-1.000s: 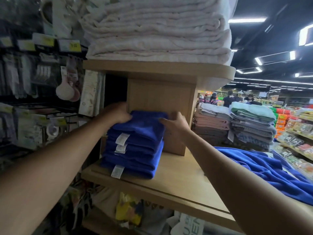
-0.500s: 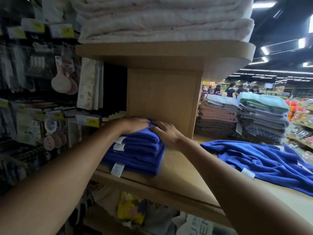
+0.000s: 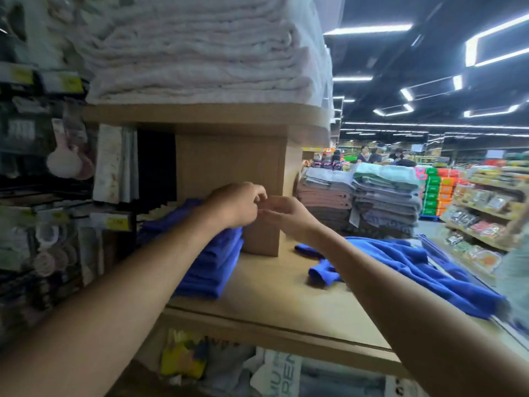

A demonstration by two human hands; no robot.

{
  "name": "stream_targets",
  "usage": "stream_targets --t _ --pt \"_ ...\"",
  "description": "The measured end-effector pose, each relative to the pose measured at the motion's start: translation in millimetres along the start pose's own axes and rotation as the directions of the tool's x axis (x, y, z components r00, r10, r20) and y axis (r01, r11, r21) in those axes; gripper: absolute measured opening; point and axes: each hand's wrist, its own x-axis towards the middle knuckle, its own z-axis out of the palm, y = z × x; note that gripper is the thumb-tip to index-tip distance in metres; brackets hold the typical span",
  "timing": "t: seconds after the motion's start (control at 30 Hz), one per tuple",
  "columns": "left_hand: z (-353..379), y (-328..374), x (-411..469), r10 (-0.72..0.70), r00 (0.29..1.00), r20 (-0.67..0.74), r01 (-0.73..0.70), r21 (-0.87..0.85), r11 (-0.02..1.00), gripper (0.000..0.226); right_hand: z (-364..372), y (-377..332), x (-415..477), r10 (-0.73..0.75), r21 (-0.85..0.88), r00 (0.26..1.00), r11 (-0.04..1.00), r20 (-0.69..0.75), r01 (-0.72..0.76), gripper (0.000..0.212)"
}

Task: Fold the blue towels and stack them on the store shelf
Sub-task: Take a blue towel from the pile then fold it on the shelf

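Folded blue towels (image 3: pixel 211 267) sat stacked on the shelf (image 3: pixel 286 299); unfolded blue towels (image 3: pixel 415 267) lay to their right. Left hand (image 3: pixel 237 206) and right hand (image 3: pixel 287 217) hovered close together by the stack top, fingers loosely curled, empty. Cloth judged soft, limp, light: grip at two corners.

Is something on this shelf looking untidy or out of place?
Yes. A heap of unfolded blue towels lies crumpled on the right of the wooden shelf, one corner rolled up; the folded blue stack to its left sits neat.
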Motion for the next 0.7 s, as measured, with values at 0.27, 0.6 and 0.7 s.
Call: stream_targets --t 0.27,0.6,0.7 --pt "92 105 26 0.132 0.989 0.061 -0.119 -0.182 0.976 0.035 -146 103 -77 0.219 -0.474 0.914 0.8 -0.342 -0.369 0.019" --pt "175 98 66 -0.015 0.925 0.378 0.08 -0.158 0.984 0.046 -161 97 -92 0.29 -0.452 0.952 0.865 0.099 -0.217 0.025" --pt "183 89 70 0.018 0.933 0.36 0.137 -0.4 0.906 0.04 -134 95 -96 0.3 -0.566 0.926 0.815 0.231 -0.123 0.025"
